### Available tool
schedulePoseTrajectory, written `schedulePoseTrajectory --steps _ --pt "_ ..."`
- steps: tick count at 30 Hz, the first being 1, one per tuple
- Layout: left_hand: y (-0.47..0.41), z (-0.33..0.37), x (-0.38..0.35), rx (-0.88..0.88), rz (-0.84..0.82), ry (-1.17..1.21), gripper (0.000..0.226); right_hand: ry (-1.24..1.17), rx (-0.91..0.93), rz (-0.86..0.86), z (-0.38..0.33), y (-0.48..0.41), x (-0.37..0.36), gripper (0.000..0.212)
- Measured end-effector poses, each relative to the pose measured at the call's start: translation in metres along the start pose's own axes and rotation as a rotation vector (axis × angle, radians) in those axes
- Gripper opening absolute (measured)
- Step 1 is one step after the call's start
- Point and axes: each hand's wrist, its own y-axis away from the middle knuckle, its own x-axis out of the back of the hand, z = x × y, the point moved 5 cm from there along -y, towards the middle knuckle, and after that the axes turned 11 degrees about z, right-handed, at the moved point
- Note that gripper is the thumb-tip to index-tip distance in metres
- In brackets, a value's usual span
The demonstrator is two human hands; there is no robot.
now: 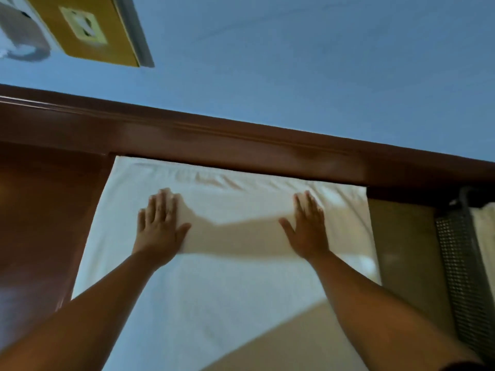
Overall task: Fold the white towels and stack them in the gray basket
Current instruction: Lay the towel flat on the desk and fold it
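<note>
White towel (219,290) lies spread on tan surface (401,236), far edge by wood rail (241,148). Left hand (160,226) and right hand (308,228) press flat on it, fingers straight, well apart. Gray basket (460,263) at right. Towel is probably soft, light and limp; pinch the corners.

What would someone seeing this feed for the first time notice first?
Two hands pressed flat with straight fingers, the left hand and the right hand, lie side by side but apart on the white towel spread across the middle of the view. At the right edge stands the gray basket, its mesh wall beside the towel. A dark wooden rail runs across just beyond the towel, under a blue wall.
</note>
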Motion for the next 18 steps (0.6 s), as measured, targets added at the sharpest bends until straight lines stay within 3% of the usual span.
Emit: schedulePoseTrajectory --steps 5,8,10,13,18 --pt "0.007 -0.002 0.006 -0.031 -0.019 -0.002 0.085 0.002 -0.533 -0.042 0.165 -0.014 0.035 0.08" --pt "0.015 -0.006 0.01 -0.025 -0.013 -0.016 0.084 0.061 -0.672 -0.172 0.22 -0.028 0.055 0.075" --pt "0.03 -0.01 0.01 -0.004 -0.017 0.001 0.085 0.165 -0.626 -0.113 0.219 -0.034 0.069 0.071" --pt "0.074 -0.026 0.007 0.11 -0.01 0.03 0.086 0.152 -0.469 0.056 0.162 -0.017 0.074 0.069" --pt "0.189 -0.077 -0.003 0.39 0.023 0.039 0.09 -0.037 -0.074 0.0 -0.003 0.087 0.012 0.063"
